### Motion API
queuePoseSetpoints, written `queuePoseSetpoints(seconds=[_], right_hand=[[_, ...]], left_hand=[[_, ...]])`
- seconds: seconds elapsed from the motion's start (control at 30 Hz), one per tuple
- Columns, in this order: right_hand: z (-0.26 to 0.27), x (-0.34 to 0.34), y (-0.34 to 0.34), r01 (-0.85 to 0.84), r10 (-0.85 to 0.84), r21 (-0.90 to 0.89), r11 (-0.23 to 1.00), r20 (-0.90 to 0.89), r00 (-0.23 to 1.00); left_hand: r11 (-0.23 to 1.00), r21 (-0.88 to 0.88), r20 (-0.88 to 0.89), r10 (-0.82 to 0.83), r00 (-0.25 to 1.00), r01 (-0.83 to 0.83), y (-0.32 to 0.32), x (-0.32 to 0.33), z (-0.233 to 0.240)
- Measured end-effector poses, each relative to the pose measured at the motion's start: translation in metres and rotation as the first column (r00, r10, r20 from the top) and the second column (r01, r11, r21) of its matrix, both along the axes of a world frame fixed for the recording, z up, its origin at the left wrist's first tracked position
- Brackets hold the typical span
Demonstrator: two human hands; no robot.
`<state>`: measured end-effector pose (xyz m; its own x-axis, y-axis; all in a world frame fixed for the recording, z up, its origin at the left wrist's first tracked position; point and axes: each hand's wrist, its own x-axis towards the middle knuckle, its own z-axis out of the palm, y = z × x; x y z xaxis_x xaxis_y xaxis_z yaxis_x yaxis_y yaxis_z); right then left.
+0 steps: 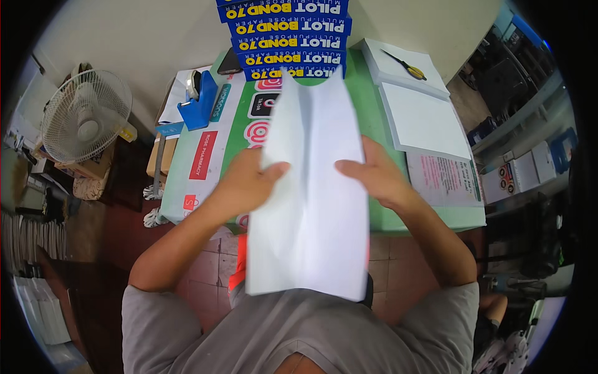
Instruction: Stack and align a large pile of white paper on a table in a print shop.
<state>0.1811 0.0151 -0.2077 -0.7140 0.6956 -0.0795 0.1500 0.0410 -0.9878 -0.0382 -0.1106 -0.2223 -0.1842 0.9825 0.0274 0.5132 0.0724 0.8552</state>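
A stack of white paper [327,196] is held up over the table's front edge, bent along its middle into a lengthwise trough. My left hand [254,180] grips its left side, thumb on top. On the opposite side my right hand [376,173] holds it the same way; the fingers of both hands are partly hidden behind the sheets. The paper's near end hangs above my lap and looks slightly blurred. Beyond its far end stands a pile of blue paper ream packs [292,44]. To the right lie a nearer white paper stack [425,119] and a farther one [402,65].
Black-and-yellow scissors [406,65] rest on the farther stack. A blue tape dispenser [198,100] stands at the left of the green-covered table [383,215], near a dark phone [230,63]. A printed sheet [444,180] lies front right. An electric fan [86,117] stands left. Someone's arm [494,308] shows lower right.
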Motion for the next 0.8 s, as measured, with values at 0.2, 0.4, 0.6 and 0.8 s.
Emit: queuePoseSetpoints(seconds=[0.2,0.4,0.6,0.8], right_hand=[[-0.025,0.03,0.011,-0.037,0.041,-0.162,0.986,0.025,0.999],[0.022,-0.015,-0.002,-0.171,0.018,0.288,0.942,0.468,0.884],[0.018,0.02,0.01,0.067,-0.069,-0.04,0.997,-0.076,0.995],[0.056,0.02,0.009,0.171,-0.084,0.252,0.952,-0.323,0.943]], left_hand=[[0.949,-0.311,0.362,0.16,0.918,-0.043,0.0,-0.021,-0.017],[0.985,-0.169,-0.314,-0.022,0.949,-0.033,0.02,0.033,0.034],[0.983,-0.077,0.489,0.185,0.852,-0.169,0.001,-0.014,0.031],[0.906,0.383,0.399,0.016,0.917,-0.182,0.005,-0.021,0.057]])
